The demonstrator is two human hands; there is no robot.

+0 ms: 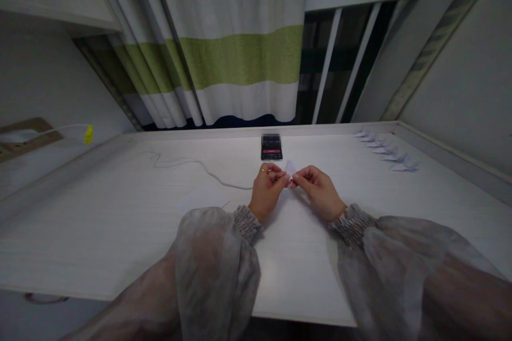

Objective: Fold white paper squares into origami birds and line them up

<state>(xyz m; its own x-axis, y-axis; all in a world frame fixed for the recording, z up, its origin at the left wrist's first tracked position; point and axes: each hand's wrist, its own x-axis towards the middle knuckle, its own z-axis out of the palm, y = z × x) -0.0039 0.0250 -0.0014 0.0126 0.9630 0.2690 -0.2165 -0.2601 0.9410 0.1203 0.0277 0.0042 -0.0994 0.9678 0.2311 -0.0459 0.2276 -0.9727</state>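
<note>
Between my two hands is a small piece of folded white paper, its pointed part standing up above the fingertips. My left hand, with a ring on one finger, pinches the paper's left side. On the other side my right hand pinches it between thumb and finger. The hands nearly touch, just above the white desk. Fingers cover the lower part of the paper, so its full shape is hidden.
A phone lies just beyond my hands. A white cable runs across the desk from the left. Several folded paper cranes stand in a row at the back right. A curtain hangs behind the desk, beside window bars.
</note>
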